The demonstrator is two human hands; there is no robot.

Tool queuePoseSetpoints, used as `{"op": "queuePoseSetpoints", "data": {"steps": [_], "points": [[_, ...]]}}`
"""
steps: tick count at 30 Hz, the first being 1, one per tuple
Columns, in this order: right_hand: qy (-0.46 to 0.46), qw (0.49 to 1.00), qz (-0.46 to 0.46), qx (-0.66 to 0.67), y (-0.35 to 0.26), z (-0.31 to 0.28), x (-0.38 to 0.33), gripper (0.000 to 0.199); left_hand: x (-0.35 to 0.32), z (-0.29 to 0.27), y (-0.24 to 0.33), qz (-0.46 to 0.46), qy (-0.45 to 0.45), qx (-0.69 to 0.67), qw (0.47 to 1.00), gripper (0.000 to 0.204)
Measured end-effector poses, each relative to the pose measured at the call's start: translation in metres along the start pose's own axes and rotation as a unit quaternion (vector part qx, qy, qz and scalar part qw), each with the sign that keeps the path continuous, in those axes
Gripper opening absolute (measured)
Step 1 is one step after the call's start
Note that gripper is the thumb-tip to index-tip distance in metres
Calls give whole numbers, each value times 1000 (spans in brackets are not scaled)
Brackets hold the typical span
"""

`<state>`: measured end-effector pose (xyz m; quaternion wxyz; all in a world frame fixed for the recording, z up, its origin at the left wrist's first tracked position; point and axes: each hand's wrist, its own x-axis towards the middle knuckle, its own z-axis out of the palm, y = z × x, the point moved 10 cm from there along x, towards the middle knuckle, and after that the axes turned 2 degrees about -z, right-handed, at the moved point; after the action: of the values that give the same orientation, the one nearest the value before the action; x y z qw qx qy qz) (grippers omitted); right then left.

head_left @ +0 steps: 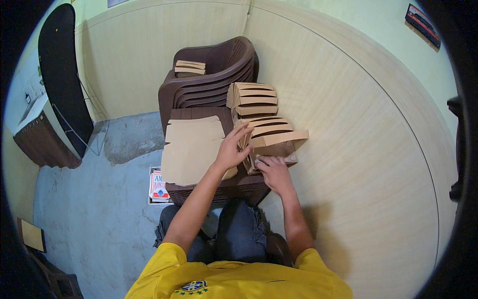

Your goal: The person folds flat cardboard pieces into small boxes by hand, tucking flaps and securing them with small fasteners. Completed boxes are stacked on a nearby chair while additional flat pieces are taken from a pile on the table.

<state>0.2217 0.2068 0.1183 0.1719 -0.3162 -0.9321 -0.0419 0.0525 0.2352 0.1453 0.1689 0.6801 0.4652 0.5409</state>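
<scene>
A stack of nested, folded brown cardboard boxes (273, 139) stands at the right of a dark brown woven-look plastic table (226, 192). My left hand (232, 150) lies against the stack's left side, its fingers stretched out and apart. At the front of the same stack, my right hand (275, 172) has its fingers bent over the nearest box's lower edge; the fingertips are partly hidden. Flat, unfolded cardboard blanks (194, 144) with cut slits lie in a pile left of my left hand.
Another nested box stack (255, 99) stands farther back. Behind the table are stacked brown plastic chairs (214, 82), with a few folded boxes (190, 67) on the seat. A carton with printed packs (159, 187) sits on the floor at left. A wood-panelled wall (368, 149) curves along the right.
</scene>
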Motion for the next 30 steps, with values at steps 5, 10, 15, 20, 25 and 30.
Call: {"op": "queuePoseSetpoints", "data": {"steps": [5,10,15,20,25,30], "points": [[16,999,-43,-24,-2,-6,-1,33,-24,7,-17,-41,80,-23,996,85],[21,999,-27,29,8,5,0,30,-58,48,-62,-146,40,-85,985,83],[-15,986,22,163,20,19,-4,24,-60,47,-70,-152,93,-77,981,73],[-31,969,63,235,49,18,-2,27,-46,40,-67,-160,130,-85,975,66],[-146,973,172,55,82,49,1,43,-41,41,-79,-200,131,-87,967,65],[-254,951,165,58,95,76,12,61,-41,44,-88,-201,144,-90,965,65]]}}
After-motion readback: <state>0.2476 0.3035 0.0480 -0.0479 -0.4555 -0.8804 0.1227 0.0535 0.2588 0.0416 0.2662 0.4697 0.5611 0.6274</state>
